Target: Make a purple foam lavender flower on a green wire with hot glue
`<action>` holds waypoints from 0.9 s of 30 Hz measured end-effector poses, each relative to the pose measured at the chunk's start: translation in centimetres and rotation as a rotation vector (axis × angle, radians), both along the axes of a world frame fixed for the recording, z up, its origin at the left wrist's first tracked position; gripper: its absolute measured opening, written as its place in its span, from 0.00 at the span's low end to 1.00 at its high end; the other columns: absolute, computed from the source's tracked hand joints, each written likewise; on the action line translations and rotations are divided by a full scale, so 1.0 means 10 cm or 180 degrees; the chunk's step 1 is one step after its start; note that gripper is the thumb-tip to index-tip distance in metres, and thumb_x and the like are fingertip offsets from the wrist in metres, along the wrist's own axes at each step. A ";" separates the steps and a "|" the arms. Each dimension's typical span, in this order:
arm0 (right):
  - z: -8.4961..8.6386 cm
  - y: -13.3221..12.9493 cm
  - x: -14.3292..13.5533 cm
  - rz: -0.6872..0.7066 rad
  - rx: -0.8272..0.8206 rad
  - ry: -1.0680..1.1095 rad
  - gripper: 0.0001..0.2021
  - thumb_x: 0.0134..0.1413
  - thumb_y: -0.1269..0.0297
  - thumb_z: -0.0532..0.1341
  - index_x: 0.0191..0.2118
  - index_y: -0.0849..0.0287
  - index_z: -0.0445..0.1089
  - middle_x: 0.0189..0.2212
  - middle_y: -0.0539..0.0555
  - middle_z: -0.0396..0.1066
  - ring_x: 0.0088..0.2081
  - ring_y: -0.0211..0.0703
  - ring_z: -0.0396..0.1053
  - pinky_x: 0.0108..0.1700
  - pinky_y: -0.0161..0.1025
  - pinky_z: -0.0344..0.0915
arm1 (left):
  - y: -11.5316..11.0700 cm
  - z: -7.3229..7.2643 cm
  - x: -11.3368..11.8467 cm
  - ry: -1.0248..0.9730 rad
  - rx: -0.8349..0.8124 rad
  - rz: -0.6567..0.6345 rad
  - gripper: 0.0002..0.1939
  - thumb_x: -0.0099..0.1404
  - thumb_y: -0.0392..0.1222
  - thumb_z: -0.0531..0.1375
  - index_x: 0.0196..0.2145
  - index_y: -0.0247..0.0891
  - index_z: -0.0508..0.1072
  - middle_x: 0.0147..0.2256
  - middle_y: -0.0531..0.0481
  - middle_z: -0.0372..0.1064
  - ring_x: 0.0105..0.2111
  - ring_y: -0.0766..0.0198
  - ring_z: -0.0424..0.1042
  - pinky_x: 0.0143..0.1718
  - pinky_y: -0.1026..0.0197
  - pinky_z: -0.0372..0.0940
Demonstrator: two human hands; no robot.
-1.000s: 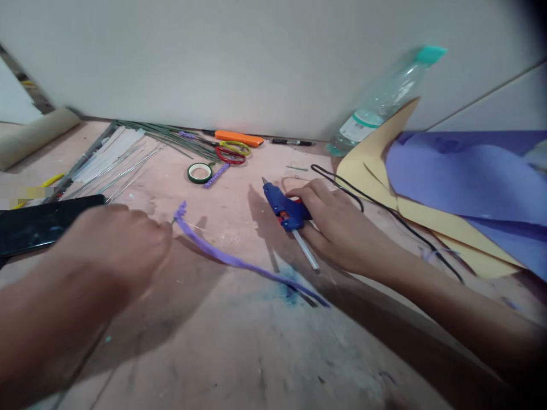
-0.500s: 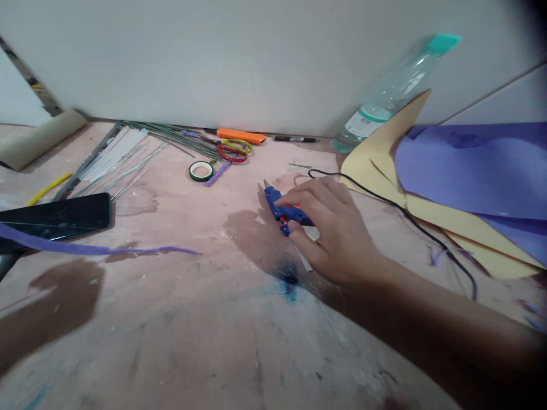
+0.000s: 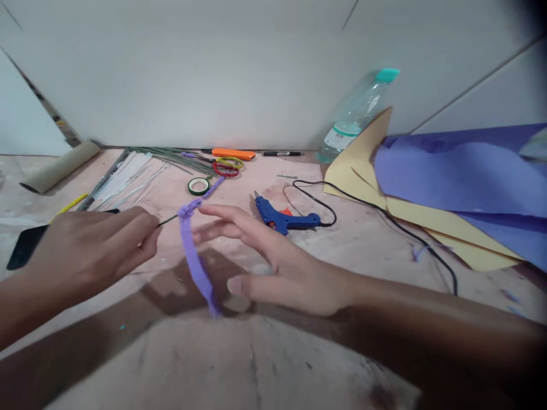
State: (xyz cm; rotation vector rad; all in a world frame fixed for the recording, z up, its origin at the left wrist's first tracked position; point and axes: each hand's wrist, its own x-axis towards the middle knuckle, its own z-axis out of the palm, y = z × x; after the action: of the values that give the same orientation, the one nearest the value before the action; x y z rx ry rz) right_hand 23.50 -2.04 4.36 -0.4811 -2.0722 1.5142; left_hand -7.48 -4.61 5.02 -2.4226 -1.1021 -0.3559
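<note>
My left hand [image 3: 106, 242] is closed round a thin dark stem [image 3: 168, 220]. At the stem's tip sits a bunched end of a purple strip [image 3: 193, 256], which hangs down over the table. Beside that bunched end, my right hand [image 3: 273, 262] is spread, its fingertips near the strip and its thumb apart; nothing is gripped in it. The blue glue gun [image 3: 282, 219] lies on its side beyond my right hand, its nozzle pointing to the upper left.
A phone [image 3: 25, 245] lies partly behind my left hand. Tape [image 3: 199, 185], scissors [image 3: 226, 167], an orange cutter [image 3: 233, 154] and green stems stand further back. At the right are a bottle [image 3: 354, 122], yellow and purple sheets [image 3: 453, 171] and a black cord [image 3: 384, 212].
My right hand has let go of the glue gun and moved left beside the purple strip. My left hand has come into view with the stem, and the strip now hangs near the middle.
</note>
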 end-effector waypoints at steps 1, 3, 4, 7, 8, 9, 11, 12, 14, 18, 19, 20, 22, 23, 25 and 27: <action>-0.01 0.00 0.00 -0.0100 -0.0169 0.0043 0.31 0.62 0.68 0.64 0.68 0.53 0.56 0.51 0.55 0.74 0.55 0.46 0.71 0.58 0.46 0.66 | 0.08 0.03 0.20 0.0224 0.0158 -0.0212 0.17 0.77 0.37 0.51 0.31 0.40 0.75 0.23 0.55 0.73 0.20 0.65 0.67 0.24 0.60 0.53; -0.01 0.01 0.02 -0.0421 -0.0280 -0.0001 0.20 0.65 0.64 0.63 0.61 0.55 0.65 0.34 0.48 0.71 0.38 0.40 0.72 0.46 0.41 0.69 | 0.16 0.05 0.41 0.0302 0.0351 -0.0311 0.20 0.77 0.36 0.50 0.28 0.39 0.73 0.19 0.55 0.69 0.17 0.64 0.66 0.22 0.60 0.51; -0.02 0.03 0.05 -0.0623 -0.0188 -0.0040 0.14 0.66 0.63 0.62 0.55 0.56 0.70 0.30 0.46 0.68 0.33 0.38 0.69 0.41 0.39 0.68 | 0.18 0.04 0.43 0.0289 0.0377 -0.0301 0.21 0.77 0.35 0.49 0.27 0.39 0.72 0.18 0.55 0.68 0.17 0.64 0.66 0.22 0.60 0.51; -0.01 0.11 0.17 -0.1261 0.0353 -0.0174 0.06 0.65 0.63 0.62 0.39 0.58 0.74 0.32 0.49 0.70 0.33 0.38 0.66 0.38 0.37 0.64 | 0.16 -0.03 0.35 0.0271 0.0391 -0.0191 0.21 0.77 0.36 0.49 0.27 0.40 0.73 0.18 0.54 0.68 0.17 0.63 0.67 0.22 0.59 0.51; 0.00 0.14 0.21 -0.1397 0.0444 -0.0187 0.06 0.65 0.63 0.62 0.37 0.58 0.74 0.32 0.50 0.71 0.34 0.39 0.67 0.36 0.37 0.64 | 0.15 -0.05 0.30 0.0278 0.0374 -0.0145 0.21 0.77 0.36 0.49 0.27 0.40 0.73 0.18 0.54 0.69 0.17 0.63 0.67 0.23 0.59 0.51; 0.00 0.18 0.26 -0.1491 0.0452 -0.0198 0.07 0.64 0.62 0.63 0.36 0.58 0.73 0.32 0.50 0.71 0.33 0.39 0.67 0.35 0.37 0.63 | 0.14 -0.07 0.26 0.0286 0.0338 -0.0092 0.21 0.77 0.37 0.49 0.28 0.40 0.73 0.19 0.54 0.69 0.17 0.62 0.67 0.23 0.59 0.51; 0.02 0.27 0.34 -0.1663 0.0438 -0.0270 0.08 0.63 0.59 0.63 0.36 0.57 0.73 0.27 0.49 0.69 0.28 0.38 0.65 0.30 0.37 0.61 | 0.11 -0.10 0.19 0.0315 0.0233 0.0041 0.20 0.77 0.37 0.49 0.30 0.40 0.74 0.20 0.54 0.71 0.19 0.61 0.68 0.25 0.59 0.51; 0.04 0.34 0.39 -0.1808 0.0519 -0.0291 0.08 0.62 0.59 0.64 0.36 0.57 0.74 0.25 0.48 0.68 0.25 0.38 0.63 0.28 0.37 0.60 | 0.10 -0.11 0.16 0.0342 0.0176 0.0111 0.19 0.77 0.38 0.49 0.30 0.40 0.74 0.21 0.53 0.72 0.19 0.61 0.69 0.25 0.60 0.52; 0.11 0.52 0.51 -0.2324 0.0957 -0.0203 0.06 0.58 0.60 0.66 0.35 0.56 0.75 0.22 0.47 0.66 0.23 0.38 0.61 0.27 0.38 0.59 | 0.07 -0.14 0.08 0.0392 0.0048 0.0270 0.18 0.77 0.38 0.50 0.32 0.41 0.74 0.22 0.53 0.74 0.21 0.60 0.70 0.26 0.61 0.52; 0.33 1.09 0.86 -0.3231 0.1373 0.0316 0.05 0.57 0.59 0.66 0.34 0.50 0.69 0.25 0.48 0.64 0.28 0.42 0.61 0.36 0.43 0.63 | 0.00 -0.23 -0.19 0.0276 -0.0190 0.0668 0.17 0.77 0.42 0.49 0.34 0.41 0.74 0.24 0.53 0.76 0.23 0.59 0.73 0.26 0.63 0.54; 0.38 1.26 0.96 -0.3428 0.1433 0.0350 0.07 0.58 0.58 0.65 0.33 0.49 0.66 0.26 0.49 0.65 0.29 0.44 0.61 0.36 0.44 0.63 | -0.03 -0.25 -0.27 0.0242 -0.0183 0.0788 0.17 0.77 0.44 0.49 0.34 0.42 0.74 0.25 0.53 0.76 0.24 0.59 0.73 0.27 0.63 0.56; 0.42 1.41 1.04 -0.3651 0.1481 0.0288 0.08 0.59 0.57 0.64 0.32 0.49 0.65 0.27 0.49 0.66 0.30 0.45 0.62 0.37 0.45 0.63 | -0.05 -0.28 -0.35 0.0243 -0.0178 0.0883 0.18 0.76 0.45 0.49 0.33 0.42 0.74 0.25 0.54 0.76 0.24 0.60 0.73 0.27 0.64 0.56; 0.45 1.65 1.15 -0.3866 0.1466 0.0026 0.10 0.58 0.59 0.65 0.30 0.50 0.64 0.26 0.50 0.67 0.31 0.45 0.65 0.37 0.45 0.63 | -0.09 -0.31 -0.49 0.0294 -0.0170 0.0971 0.16 0.76 0.44 0.51 0.33 0.43 0.75 0.25 0.55 0.78 0.24 0.62 0.74 0.27 0.65 0.58; 0.45 1.73 1.17 -0.3814 0.1409 -0.0164 0.10 0.57 0.62 0.66 0.29 0.52 0.64 0.26 0.50 0.68 0.31 0.44 0.66 0.38 0.45 0.64 | -0.11 -0.33 -0.54 0.0320 -0.0145 0.0955 0.14 0.75 0.44 0.53 0.35 0.43 0.76 0.25 0.56 0.78 0.25 0.61 0.75 0.28 0.64 0.59; 0.42 1.78 1.11 -0.3555 0.1367 -0.0505 0.09 0.54 0.69 0.67 0.29 0.55 0.66 0.27 0.50 0.71 0.33 0.43 0.69 0.41 0.44 0.65 | -0.15 -0.35 -0.63 0.0271 -0.0140 0.0777 0.11 0.74 0.42 0.56 0.37 0.44 0.78 0.25 0.57 0.78 0.27 0.61 0.76 0.30 0.64 0.62; 0.42 1.71 0.98 -0.3182 0.1453 -0.0806 0.07 0.53 0.75 0.66 0.30 0.57 0.70 0.30 0.52 0.74 0.38 0.43 0.72 0.45 0.44 0.67 | -0.21 -0.37 -0.72 -0.0181 -0.0262 0.0616 0.08 0.73 0.41 0.59 0.37 0.44 0.79 0.26 0.57 0.78 0.29 0.62 0.77 0.34 0.63 0.65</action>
State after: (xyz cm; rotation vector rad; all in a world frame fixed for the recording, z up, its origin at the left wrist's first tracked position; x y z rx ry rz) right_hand 33.28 15.09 8.51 -1.3043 -1.7830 0.4030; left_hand -14.68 -6.68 1.30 -2.3627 -1.3886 -0.3231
